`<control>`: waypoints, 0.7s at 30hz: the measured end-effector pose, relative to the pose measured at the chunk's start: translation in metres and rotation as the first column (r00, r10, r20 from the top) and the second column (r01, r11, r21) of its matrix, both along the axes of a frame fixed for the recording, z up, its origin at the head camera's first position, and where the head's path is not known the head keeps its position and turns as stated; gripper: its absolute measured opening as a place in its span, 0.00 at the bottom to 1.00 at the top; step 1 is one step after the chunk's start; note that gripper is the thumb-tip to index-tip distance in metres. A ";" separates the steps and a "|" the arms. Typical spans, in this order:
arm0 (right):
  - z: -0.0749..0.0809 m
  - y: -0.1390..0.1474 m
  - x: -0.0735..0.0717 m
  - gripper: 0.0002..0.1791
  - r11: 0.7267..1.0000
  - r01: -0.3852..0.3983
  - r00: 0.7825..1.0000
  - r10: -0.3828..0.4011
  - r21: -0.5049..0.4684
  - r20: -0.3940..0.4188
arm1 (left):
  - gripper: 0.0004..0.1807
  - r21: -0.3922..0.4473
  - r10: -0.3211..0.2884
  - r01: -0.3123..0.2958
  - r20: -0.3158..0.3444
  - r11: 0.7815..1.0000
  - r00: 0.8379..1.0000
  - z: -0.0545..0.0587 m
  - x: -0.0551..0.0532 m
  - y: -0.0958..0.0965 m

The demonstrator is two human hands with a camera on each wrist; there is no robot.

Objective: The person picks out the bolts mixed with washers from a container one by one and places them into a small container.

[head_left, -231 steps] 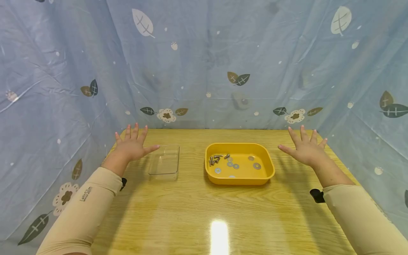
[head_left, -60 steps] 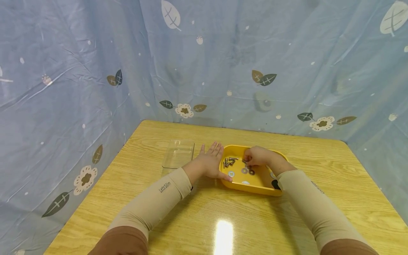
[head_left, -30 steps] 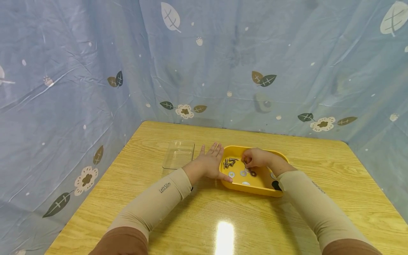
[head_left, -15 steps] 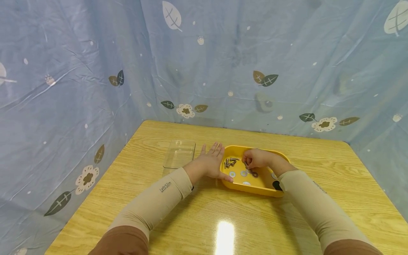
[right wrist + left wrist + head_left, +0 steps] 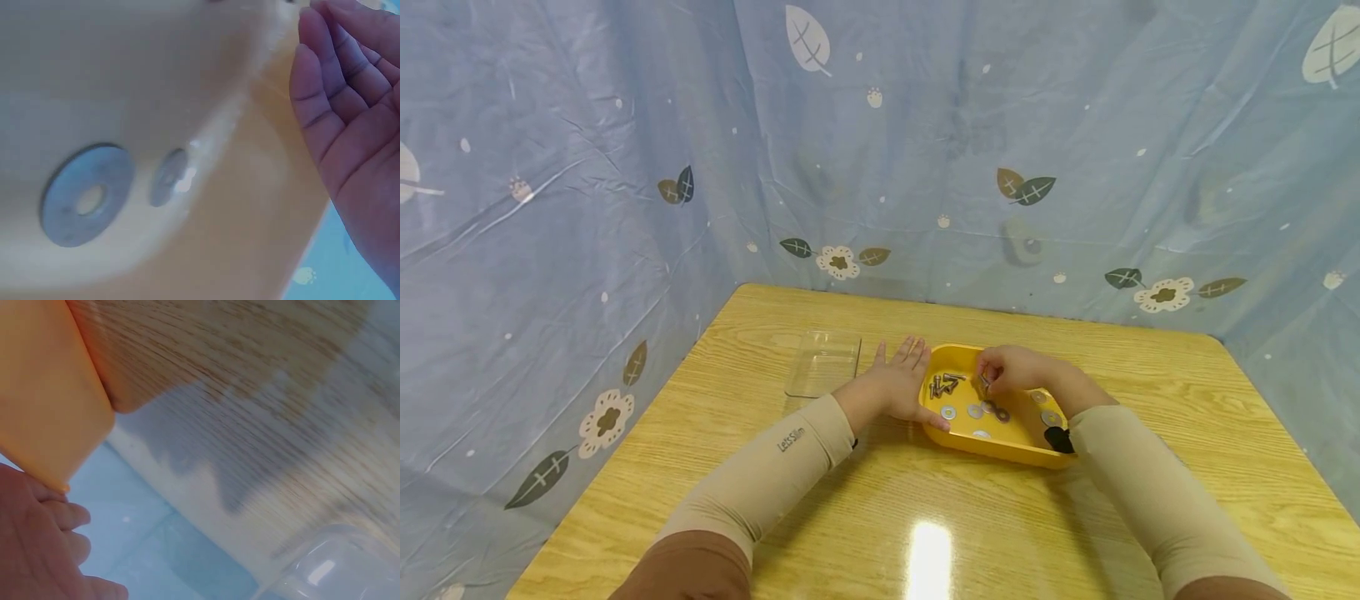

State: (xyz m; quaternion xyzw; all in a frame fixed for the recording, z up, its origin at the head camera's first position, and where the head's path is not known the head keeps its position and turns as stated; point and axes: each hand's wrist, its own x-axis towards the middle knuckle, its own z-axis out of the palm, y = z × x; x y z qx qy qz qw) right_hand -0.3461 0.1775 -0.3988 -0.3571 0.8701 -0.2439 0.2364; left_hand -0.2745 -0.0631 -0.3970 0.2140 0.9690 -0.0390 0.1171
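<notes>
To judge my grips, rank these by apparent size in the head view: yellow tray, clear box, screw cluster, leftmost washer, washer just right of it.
Largest to smallest:
1. Yellow tray, partly hidden yet plainly biggest
2. Clear box
3. Screw cluster
4. Leftmost washer and next washer: too alike to rank

Beige arm sleeves (image 5: pixel 752 483), the left apparently lettered "LetsSlim", meet brown sleeves (image 5: pixel 694 567) above.
</notes>
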 end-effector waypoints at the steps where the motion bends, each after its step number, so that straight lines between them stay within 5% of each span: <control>1: 0.003 0.001 0.001 0.12 1.000 0.016 1.000 -0.016 -0.021 0.016 | 0.74 -0.003 -0.001 0.001 -0.001 1.000 1.000 0.000 0.000 0.000; 15: 0.038 0.006 0.010 0.13 0.980 0.091 0.996 -0.091 -0.178 0.010 | 0.73 0.023 -0.011 0.011 0.001 1.000 1.000 -0.003 -0.002 -0.001; 21: 0.046 0.010 0.014 0.14 0.952 0.159 0.987 -0.151 -0.263 0.050 | 0.73 0.016 -0.011 0.011 0.010 1.000 1.000 -0.003 -0.002 0.000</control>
